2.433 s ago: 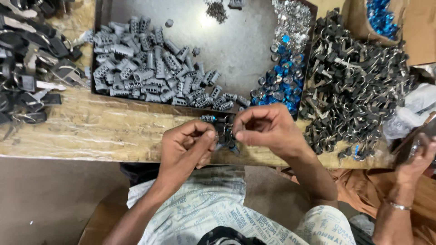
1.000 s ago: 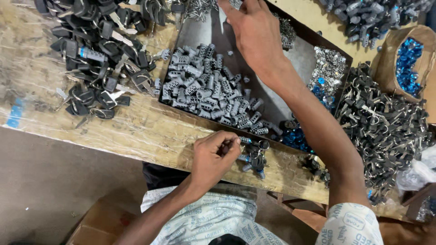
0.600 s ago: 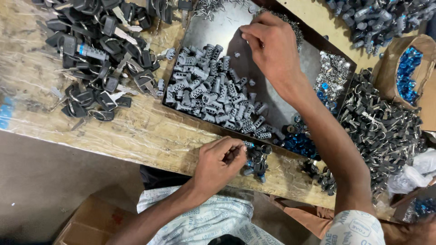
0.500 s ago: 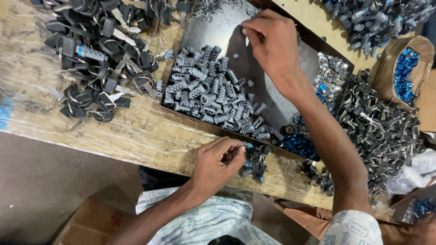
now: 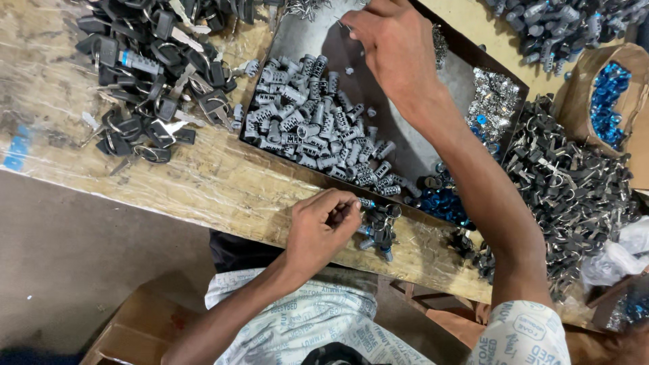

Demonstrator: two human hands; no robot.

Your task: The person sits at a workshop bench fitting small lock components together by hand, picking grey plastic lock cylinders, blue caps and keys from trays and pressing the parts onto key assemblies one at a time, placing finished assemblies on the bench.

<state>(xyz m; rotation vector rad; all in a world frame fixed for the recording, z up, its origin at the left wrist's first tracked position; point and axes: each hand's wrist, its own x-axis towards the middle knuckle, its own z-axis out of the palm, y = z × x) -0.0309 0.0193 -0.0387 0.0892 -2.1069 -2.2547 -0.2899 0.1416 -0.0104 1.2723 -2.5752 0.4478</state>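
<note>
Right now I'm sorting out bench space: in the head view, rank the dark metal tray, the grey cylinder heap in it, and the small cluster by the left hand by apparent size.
1. Dark metal tray, largest.
2. Grey cylinder heap, filling the tray's left part.
3. Small cluster beside the left hand, clearly smallest.
</note>
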